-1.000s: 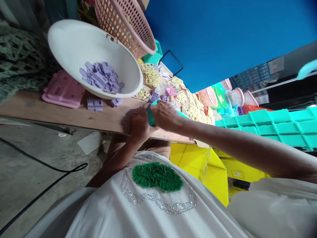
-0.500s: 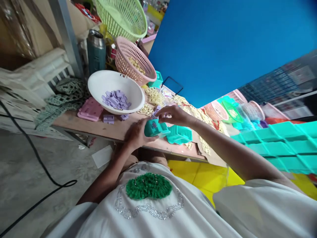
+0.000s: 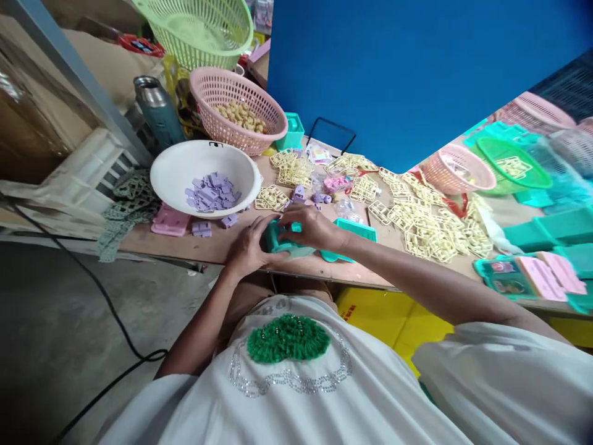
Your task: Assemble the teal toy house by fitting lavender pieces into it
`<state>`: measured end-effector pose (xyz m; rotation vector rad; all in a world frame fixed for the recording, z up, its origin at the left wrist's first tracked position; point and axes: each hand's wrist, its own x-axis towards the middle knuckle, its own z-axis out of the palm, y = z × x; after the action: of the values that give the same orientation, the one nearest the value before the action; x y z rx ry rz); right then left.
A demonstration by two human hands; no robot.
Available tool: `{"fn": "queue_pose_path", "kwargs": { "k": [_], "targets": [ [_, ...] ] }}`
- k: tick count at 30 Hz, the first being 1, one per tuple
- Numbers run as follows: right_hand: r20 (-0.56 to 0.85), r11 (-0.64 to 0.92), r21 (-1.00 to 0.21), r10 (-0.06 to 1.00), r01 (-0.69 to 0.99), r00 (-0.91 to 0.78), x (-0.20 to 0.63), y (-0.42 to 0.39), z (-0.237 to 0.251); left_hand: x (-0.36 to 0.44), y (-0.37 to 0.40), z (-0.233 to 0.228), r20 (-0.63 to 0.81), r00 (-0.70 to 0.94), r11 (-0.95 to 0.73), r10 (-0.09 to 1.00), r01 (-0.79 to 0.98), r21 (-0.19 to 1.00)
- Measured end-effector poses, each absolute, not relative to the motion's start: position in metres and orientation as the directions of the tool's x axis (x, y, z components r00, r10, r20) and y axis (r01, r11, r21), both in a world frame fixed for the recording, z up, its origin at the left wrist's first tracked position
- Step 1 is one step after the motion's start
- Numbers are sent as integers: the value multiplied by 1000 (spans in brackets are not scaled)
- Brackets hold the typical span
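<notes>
Both hands cover most of the teal part (image 3: 286, 242) at the desk's near edge, hiding its shape. Baskets (image 3: 514, 164) toward the desk's far right corner are blurred, their contents unreadable.

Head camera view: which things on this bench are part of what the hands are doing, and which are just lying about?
In hand:
left hand
right hand
teal piece
second teal piece
purple parts

Lying about:
flask
pink basket
green basket
cream frames
</notes>
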<state>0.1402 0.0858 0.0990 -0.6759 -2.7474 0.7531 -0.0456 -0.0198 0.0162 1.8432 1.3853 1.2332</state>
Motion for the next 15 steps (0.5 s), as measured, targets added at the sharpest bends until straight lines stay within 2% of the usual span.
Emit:
{"fn": "queue_pose_path", "kwargs": {
  "k": [3,5,6,8,12,15],
  "targets": [
    [33,708,-617,460,344,-888,146,92,109,-46,-20,18,320,77,-318,944,464,827],
    [-3,709,-614,438,347,-899,147,94,119,-45,-19,19,309,89,-313,947,474,823],
    [-26,738,-568,426,364,-904,146,93,124,-43,-19,19,315,86,-316,945,480,818],
    [-104,812,-399,421,425,-901,140,88,135,-37,-18,18,344,51,-322,938,499,804],
    [-374,795,-45,548,605,-748,118,76,156,-15,-17,12,400,-109,-273,910,567,777],
    [-524,776,44,554,629,-647,104,78,166,1,-16,6,417,-211,-229,884,582,780]
  ]
}}
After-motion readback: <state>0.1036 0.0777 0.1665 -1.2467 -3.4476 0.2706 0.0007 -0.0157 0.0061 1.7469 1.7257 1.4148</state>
